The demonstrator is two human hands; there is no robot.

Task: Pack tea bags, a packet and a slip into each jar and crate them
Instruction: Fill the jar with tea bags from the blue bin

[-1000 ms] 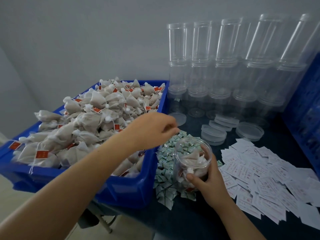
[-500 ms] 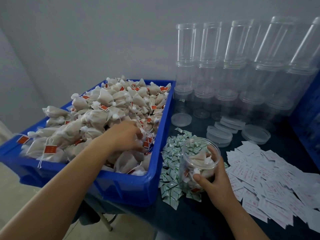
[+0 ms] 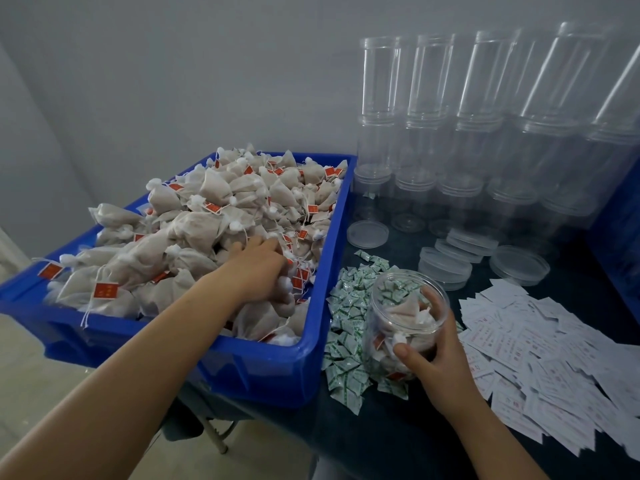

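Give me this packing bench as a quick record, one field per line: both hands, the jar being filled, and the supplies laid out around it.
left hand: left hand reaches into the tea bags heaped in the blue bin; grasp not visible
right hand: right hand grips the open jar
jar contents: several tea bags, no lid
packets: green-and-white packets piled between bin and jar
slips: white paper slips spread to the right of the jar
lids: clear lids behind the jar
empty jars: stacked empty jars by the wall
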